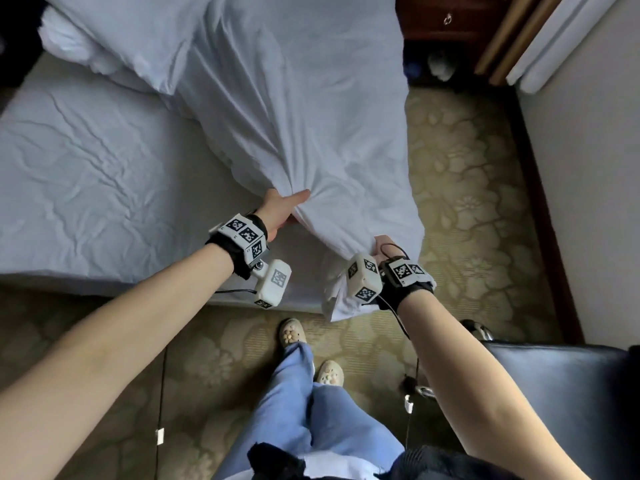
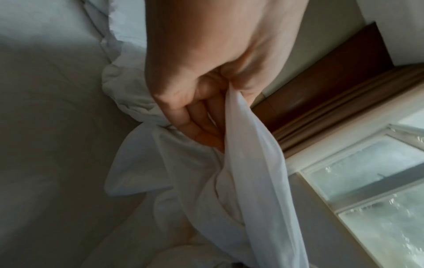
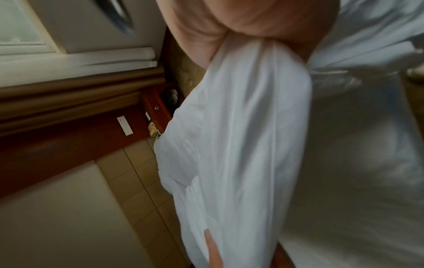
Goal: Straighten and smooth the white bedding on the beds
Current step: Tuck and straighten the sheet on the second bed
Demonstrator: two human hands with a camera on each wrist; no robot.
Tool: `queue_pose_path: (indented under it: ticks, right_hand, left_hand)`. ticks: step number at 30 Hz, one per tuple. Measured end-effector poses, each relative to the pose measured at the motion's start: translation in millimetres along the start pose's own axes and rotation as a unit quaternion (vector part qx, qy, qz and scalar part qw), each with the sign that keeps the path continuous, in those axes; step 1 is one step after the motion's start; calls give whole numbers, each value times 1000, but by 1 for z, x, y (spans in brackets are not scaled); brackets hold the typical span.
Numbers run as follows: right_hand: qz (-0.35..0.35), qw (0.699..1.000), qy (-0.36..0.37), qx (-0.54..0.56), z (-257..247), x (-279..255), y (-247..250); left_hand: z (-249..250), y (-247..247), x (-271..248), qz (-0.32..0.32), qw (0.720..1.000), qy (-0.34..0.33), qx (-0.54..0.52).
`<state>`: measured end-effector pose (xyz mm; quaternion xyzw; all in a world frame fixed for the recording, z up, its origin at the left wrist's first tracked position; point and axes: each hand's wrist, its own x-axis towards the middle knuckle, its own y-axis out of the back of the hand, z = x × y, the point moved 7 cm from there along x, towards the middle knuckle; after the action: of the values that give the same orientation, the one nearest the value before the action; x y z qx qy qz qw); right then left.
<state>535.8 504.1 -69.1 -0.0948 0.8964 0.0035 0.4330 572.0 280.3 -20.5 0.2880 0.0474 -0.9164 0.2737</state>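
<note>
White duvet (image 1: 304, 109) bunched at the foot corner of the bed (image 1: 86, 161), draped over the mattress edge toward the patterned carpet (image 1: 474, 188). My left hand (image 1: 277, 211) grips a gathered fold of it, thumb on top, fingers curled under; the left wrist view shows those fingers (image 2: 190, 116) wrapped round the fabric. My right hand (image 1: 382, 245) is mostly hidden behind the wrist rig, but the right wrist view shows cloth clamped in my palm (image 3: 252, 32) and a fingertip (image 3: 212, 244) pressed on the fabric lower down, so it's holding the duvet corner, a tail of which hangs below the wrist. Bare fitted sheet on the left half of the bed, wrinkled. Pillow (image 1: 114, 39) at top left, partly under the duvet. Dark wood nightstand (image 1: 446, 19) beyond the bed, black chair (image 1: 561, 386) at my right. I'm standing at the bed's foot, shoes (image 1: 292, 332) on the carpet.
</note>
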Motion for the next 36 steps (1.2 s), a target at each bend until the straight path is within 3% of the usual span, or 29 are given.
queue_pose_path:
  ticks: [3,5,7,10,13,18,23,28,30,33,36]
  right_hand:
    - [3,997,-27,-77,17,-9,13]
    - [10,981,8,-192,29,-18,16]
    - [19,978,-1,-210,39,-27,12]
    - [3,994,-42,-98,64,-30,2]
    - [23,995,-71,-68,86,-32,-7]
    - [84,982,-119,120,109,-25,-15]
    - [76,936,-138,316,126,-11,-75]
    - [-41,885,-119,449,99,-15,-142]
    - [-3,880,-86,467,86,-9,-144]
    - [43,899,-64,431,70,-5,-145]
    - [125,921,-52,366,59,-6,-137]
  left_hand:
    - [-14,5,-26,19,999,-17,40]
    - [-36,13,-43,21,999,-7,50]
    - [-64,26,-55,33,998,14,57]
    - [-105,44,-68,55,994,56,72]
    - [-129,50,-64,51,992,92,74]
    - [-110,43,-34,-8,993,70,92]
    - [-79,20,-2,-147,981,46,115]
    - [-57,33,18,-274,953,59,120]
    - [-50,60,35,-252,959,81,99]
    - [-52,111,74,-142,976,107,124]
    - [-66,135,106,-131,959,192,162]
